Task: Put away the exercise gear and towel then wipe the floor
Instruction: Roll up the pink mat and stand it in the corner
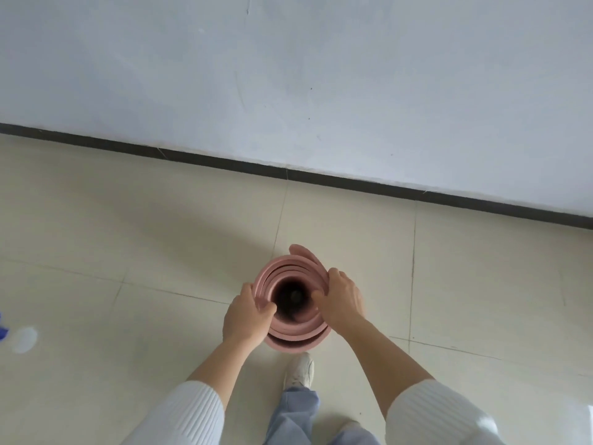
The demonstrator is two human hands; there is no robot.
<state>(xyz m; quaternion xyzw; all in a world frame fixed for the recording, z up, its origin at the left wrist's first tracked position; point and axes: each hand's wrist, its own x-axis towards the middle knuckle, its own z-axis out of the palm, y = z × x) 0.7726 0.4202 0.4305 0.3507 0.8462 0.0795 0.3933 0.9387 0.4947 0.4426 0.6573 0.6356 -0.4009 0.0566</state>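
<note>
I stood a rolled pink mat [296, 329] on end on the tiled floor [144, 239], just beyond my white shoe [300, 369], and looked straight down its spiral into a dark core where I could make out nothing. My left hand [247, 316] gripped the mat's left rim, thumb hooked over the top edge. My right hand [341, 300] clasped the right rim, fingers curled over it. The mat's lower length was hidden beneath its own top end. The loose outer flap stuck out on the far side. Far off ran the wall [288, 75] with its dark skirting [321, 178]. At the left edge, a blue thing [2, 327] was cut off, beside a blurred white patch [24, 340] I could not identify.
</note>
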